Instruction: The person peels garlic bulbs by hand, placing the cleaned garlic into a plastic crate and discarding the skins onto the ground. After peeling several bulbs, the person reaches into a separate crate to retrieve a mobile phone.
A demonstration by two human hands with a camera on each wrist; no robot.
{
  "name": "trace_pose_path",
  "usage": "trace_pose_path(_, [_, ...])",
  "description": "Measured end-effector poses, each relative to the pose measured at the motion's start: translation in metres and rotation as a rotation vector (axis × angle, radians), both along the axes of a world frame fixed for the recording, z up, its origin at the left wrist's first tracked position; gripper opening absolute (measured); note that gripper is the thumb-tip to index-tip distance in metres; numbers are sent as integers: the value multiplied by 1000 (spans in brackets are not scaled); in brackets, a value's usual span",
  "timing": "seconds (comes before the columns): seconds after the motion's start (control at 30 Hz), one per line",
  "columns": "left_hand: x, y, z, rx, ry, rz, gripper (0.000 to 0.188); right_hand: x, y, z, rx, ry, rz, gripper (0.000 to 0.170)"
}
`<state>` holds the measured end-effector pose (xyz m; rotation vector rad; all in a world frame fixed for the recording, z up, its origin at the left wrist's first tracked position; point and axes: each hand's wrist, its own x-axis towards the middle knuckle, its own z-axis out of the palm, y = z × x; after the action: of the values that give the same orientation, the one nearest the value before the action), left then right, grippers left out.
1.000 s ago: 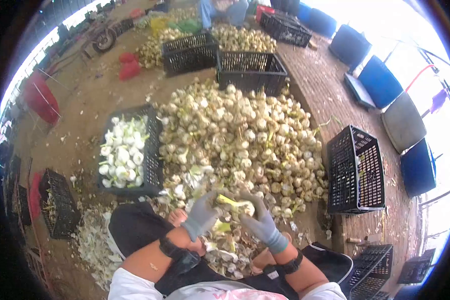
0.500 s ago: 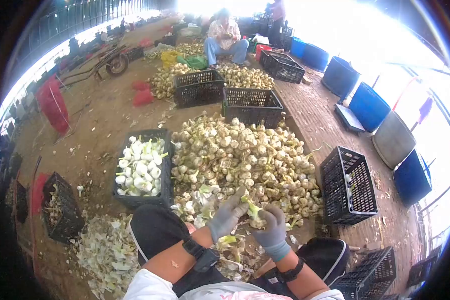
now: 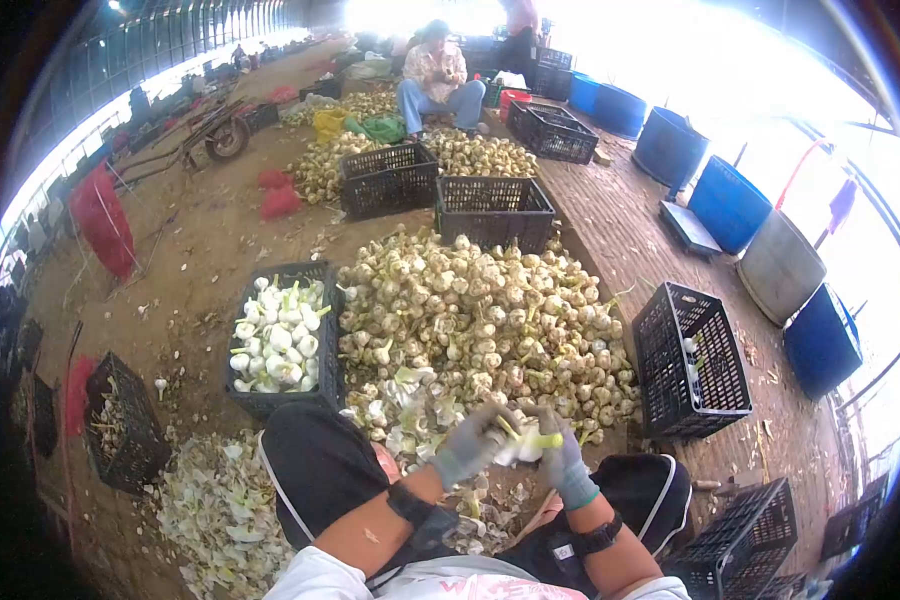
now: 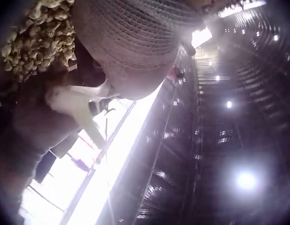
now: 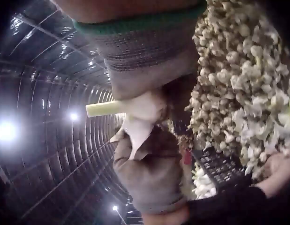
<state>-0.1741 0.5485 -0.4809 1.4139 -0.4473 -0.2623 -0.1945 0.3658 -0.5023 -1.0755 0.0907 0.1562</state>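
Observation:
In the head view a garlic bulb [image 3: 518, 450] with a green cut stem is between two gloved hands, above the near edge of the garlic pile [image 3: 490, 320]. The right hand [image 3: 564, 462] grips the bulb, its stem [image 5: 102, 109] sticking out past the glove in the right wrist view. The left hand [image 3: 470, 446] pinches loose white skin [image 5: 138, 132] hanging from the bulb. Peeled white bulbs [image 3: 278, 340] fill a black crate on the left. Pale peelings [image 3: 405, 410] lie just beyond the left hand.
A black crate [image 3: 692, 360] with a few bulbs stands on the right boards. Two black crates [image 3: 495, 212] sit behind the pile. Discarded skins [image 3: 225, 505] are heaped beside the left knee. A seated person [image 3: 438, 80] is farther back; blue tubs [image 3: 730, 205] line the right.
The bulb has turned so its stem points right, and white skin now stretches from it toward the left hand. The head view has tilted up, then shifted slightly.

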Motion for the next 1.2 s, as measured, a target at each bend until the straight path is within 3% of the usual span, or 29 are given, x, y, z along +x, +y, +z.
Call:
trace_pose_path(0.07, [5,3,-6,-108,97,74,28,-3,1,19,-714,-333,141,54])
trace_pose_path(0.1, [12,7,-15,-131,151,58,29,-7,15,31,-412,-187,184,53])
trace_pose_path(0.2, [22,8,-39,-139,273,94,28,-11,23,30,-430,-229,319,55])
trace_pose_path(0.27, [18,4,-34,451,-21,348,29,-14,24,9,-442,-233,428,64])
trace_pose_path(0.33, [27,8,-54,514,107,252,38,-17,28,-1,-514,-422,487,74])
trace_pose_path(0.37, [28,10,-62,722,137,162,44,-19,32,3,-247,-311,475,77])
trace_pose_path(0.4, [28,10,-63,929,166,67,50,-17,28,-1,-246,-311,475,77])
trace_pose_path(0.43, [30,10,-64,931,165,67,50,-17,23,-9,-181,-147,502,74])
trace_pose_path(0.47, [30,9,-65,1082,187,3,58,-16,20,-13,-115,18,526,71])
trace_pose_path(0.5, [30,9,-65,1234,209,-63,66,-13,22,7,-356,-79,323,63])
trace_pose_path(0.53, [28,11,-65,1238,212,-67,66,-7,18,19,-183,18,316,55])
trace_pose_path(0.6, [21,14,-60,1417,-7,-109,76,8,16,-6,-169,47,-1,49])
trace_pose_path(0.63, [19,13,-55,1183,-106,-41,77,12,11,-9,-453,29,-50,45])
trace_pose_path(0.67, [17,9,-68,816,-386,143,81,17,11,-30,-289,16,-145,45])
trace_pose_path(0.73, [18,-6,-47,474,-565,172,73,24,7,-59,-601,-10,-292,45])
trace_pose_path(0.8, [11,-11,-46,299,-445,191,53,16,7,-28,-674,173,-166,48])
trace_pose_path(0.83, [13,-13,-41,185,-364,267,32,21,8,-54,-541,98,-266,49])
trace_pose_path(0.87, [16,-12,-43,140,-390,270,28,21,3,-74,-493,60,-287,49])
trace_pose_path(0.93, [17,-11,-48,-184,56,384,24,20,6,-15,163,329,-360,44])
trace_pose_path(0.97, [21,-3,-41,-251,206,371,22,17,0,-9,356,214,-356,36])
trace_pose_path(1.0, [24,5,-33,-316,353,359,20,16,-15,-18,357,224,-359,36])
trace_pose_path(1.07, [31,11,-35,-521,479,339,18,19,-46,-40,811,2,145,32])
trace_pose_path(1.1, [29,13,-32,-488,478,349,19,18,-40,-11,142,225,53,34])
trace_pose_path(1.13, [28,14,-30,-456,475,355,20,19,-35,-11,143,231,48,34])
trace_pose_path(1.17, [29,13,-33,-455,484,350,20,19,-29,-12,-232,156,49,37])
trace_pose_path(1.2, [28,11,-38,-268,293,386,20,18,-23,-14,-610,81,54,42])
